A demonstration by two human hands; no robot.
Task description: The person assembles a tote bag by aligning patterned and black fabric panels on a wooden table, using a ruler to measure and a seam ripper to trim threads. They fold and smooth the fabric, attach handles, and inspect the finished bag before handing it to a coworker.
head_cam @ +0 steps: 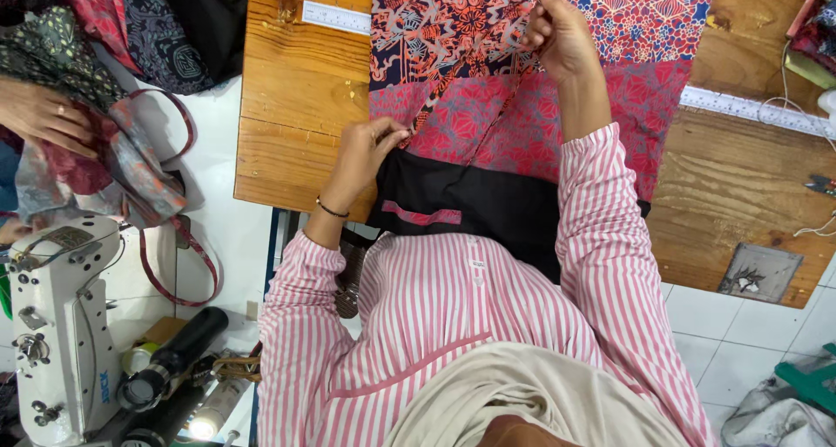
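Note:
A patterned red, blue and grey cloth [601,107] lies across the wooden table [296,107], with a black piece [488,203] at its near edge. My left hand [370,146] pinches the cloth's edge where the pattern meets the black piece. My right hand [562,33] is raised farther up the cloth and grips a thin strip or fold of it [496,120], stretched taut between both hands. My sleeves are pink and white striped.
A white ruler [335,16] lies at the table's far left, another ruler [749,109] at the right. A white sewing machine [61,325] stands at the lower left. Another person's hand [43,116] holds patterned fabric at the left. White tiled floor [749,334].

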